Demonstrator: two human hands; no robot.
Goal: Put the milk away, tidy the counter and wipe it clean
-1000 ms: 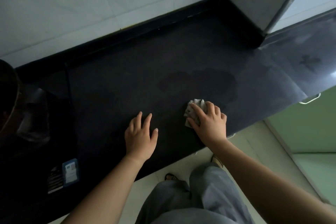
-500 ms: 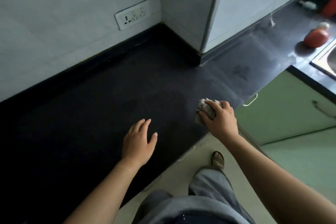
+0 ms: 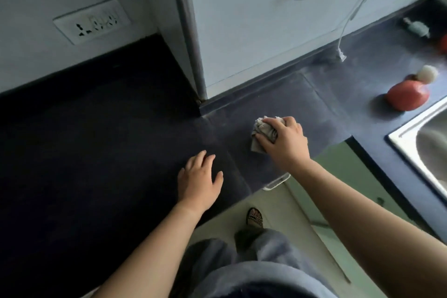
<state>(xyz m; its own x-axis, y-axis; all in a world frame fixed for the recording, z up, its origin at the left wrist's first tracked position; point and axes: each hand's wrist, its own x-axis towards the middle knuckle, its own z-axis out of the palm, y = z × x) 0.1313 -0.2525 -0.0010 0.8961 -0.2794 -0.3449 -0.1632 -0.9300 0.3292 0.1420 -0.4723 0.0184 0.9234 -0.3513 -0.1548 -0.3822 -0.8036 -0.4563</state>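
Cloth [image 3: 263,128], bunched on the tabletop [image 3: 121,140], sits in the curled grip of the right hand [image 3: 285,143], left hand [image 3: 198,184] spread flat nearby; an overlong rightward stroke could topple the red bottle [image 3: 406,95] beside the sink [image 3: 430,133].

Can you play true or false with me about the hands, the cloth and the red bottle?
1. The right hand grips a crumpled grey cloth. True.
2. The left hand holds a cup. False: its fingers are spread and hold nothing, over the dark stone counter.
3. A red bottle with a white cap sits on the counter beside the steel sink. True.
4. The cloth lies inside the sink. False: it is on the counter, left of the sink.
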